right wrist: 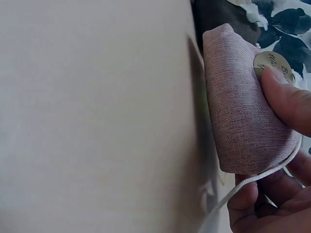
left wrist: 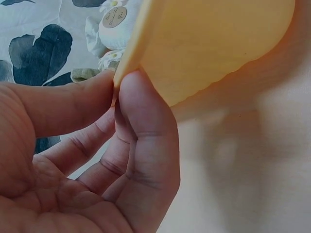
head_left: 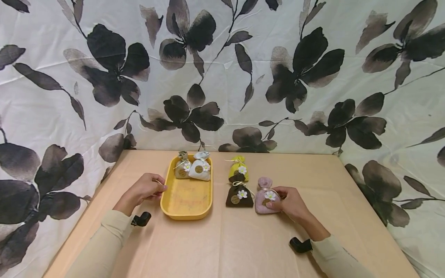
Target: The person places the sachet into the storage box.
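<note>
Floral sheeting, white with big black blossoms, hangs behind and beside a tan paper-covered bench (head_left: 222, 247), and both hands are at work on it. Over on the left, the left hand (head_left: 144, 189) pinches the near-left rim of the shallow yellow plastic tray (head_left: 186, 200); the wrist view shows thumb and forefinger (left wrist: 146, 121) clamped on that thin edge, steadying it. Inside the tray, at its far end, sit a beige fabric sachet (head_left: 182, 166) and a white fabric sachet (head_left: 199, 168), touching one another, each with a daisy and a round tag.

Now the right hand (head_left: 290, 202): it grasps the pink woven-fabric sachet (head_left: 264, 197), which stands on the bench just right of the tray's neighbours, thumb (right wrist: 286, 99) pressed on its round tag (right wrist: 273, 65) and fingers curled beneath by the white tie cord (right wrist: 262, 177).

To handle this well, I'd judge the grip should stay on the pouch body rather than the cord (the string looks loose and could slip), and the lift should go up before it goes sideways.

Why? Because a dark brown fabric sachet (head_left: 239, 194) stands just beside the pink one, between it and the tray, with a lime-green fabric sachet (head_left: 239, 168) right behind that. A low sideways sweep could topple either. The tray's near half lies bare, with room.
</note>
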A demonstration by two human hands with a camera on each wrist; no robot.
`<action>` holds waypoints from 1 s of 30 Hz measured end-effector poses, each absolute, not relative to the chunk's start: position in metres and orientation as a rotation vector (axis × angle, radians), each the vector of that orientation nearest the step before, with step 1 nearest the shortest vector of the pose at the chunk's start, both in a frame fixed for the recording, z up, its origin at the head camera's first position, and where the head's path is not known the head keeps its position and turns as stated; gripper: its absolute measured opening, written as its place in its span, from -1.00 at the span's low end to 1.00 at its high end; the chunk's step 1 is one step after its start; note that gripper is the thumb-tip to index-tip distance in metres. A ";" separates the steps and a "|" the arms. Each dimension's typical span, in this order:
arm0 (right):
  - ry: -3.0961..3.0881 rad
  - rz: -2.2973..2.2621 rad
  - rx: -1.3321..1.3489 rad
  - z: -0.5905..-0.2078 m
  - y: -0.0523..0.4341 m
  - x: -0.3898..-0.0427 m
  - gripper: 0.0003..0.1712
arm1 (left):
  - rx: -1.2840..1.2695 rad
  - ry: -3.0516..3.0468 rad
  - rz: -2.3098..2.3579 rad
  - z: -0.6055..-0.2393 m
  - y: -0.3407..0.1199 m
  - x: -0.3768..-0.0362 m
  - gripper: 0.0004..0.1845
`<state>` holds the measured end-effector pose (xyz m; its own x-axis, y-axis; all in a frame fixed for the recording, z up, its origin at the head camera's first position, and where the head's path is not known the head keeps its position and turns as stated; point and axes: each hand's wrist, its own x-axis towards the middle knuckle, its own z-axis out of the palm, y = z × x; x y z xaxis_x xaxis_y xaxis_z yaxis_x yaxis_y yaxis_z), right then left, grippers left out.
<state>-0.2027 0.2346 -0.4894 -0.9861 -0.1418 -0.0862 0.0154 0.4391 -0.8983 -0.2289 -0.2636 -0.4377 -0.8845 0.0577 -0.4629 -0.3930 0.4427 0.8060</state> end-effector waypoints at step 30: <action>2.491 -1.704 -0.114 -0.435 0.217 -0.203 -0.37 | -0.330 2.228 1.468 -0.436 -0.264 -0.225 -0.64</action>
<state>-0.2031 0.2171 -0.4349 -0.9898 -0.1304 -0.0575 0.0064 0.3629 -0.9318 -0.2254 -0.2641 -0.4358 -0.8706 0.0456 -0.4899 -0.4322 0.4050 0.8057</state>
